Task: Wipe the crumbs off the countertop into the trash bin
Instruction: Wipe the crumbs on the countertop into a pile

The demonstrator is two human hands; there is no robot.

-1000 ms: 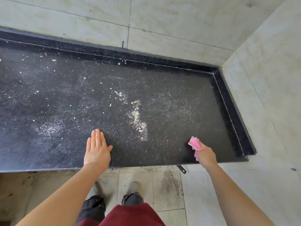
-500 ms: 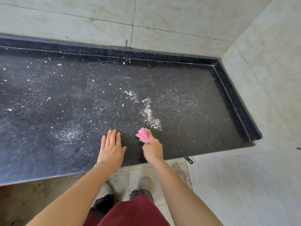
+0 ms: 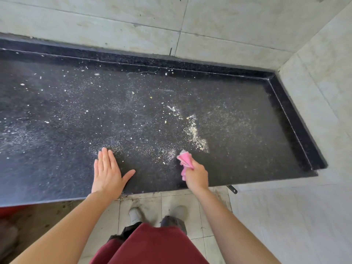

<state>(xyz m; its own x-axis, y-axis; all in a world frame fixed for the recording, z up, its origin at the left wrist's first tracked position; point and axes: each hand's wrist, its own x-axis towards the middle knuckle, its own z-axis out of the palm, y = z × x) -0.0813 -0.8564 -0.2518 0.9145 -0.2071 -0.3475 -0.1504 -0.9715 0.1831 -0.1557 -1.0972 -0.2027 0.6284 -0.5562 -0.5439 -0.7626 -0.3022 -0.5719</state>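
Head view looks down on the black speckled countertop point(image 3: 247, 159), set into a corner of pale tiled walls point(image 3: 247, 25). My left hand point(image 3: 107, 172) lies flat on the stone near the front edge, fingers straight and together, thumb out, holding nothing. My right hand point(image 3: 196, 177) is curled round a bunched pink cloth point(image 3: 184, 159), whose free end touches the counter close to that same edge. No trash bin shows plainly. A red sliver point(image 3: 11, 208) under the counter at far left may be one, but I cannot tell. That is the risk as I judge it: a sweep over the edge with nothing beneath would drop everything onto the floor tiles point(image 3: 144, 199), and a fast stroke with so small a wad would scatter the fine dust sideways. The crumbs point(image 3: 194, 130) are pale, cream to yellowish, thickest in a ridge just beyond the cloth, thinning to loose flecks and powder across the left and back.
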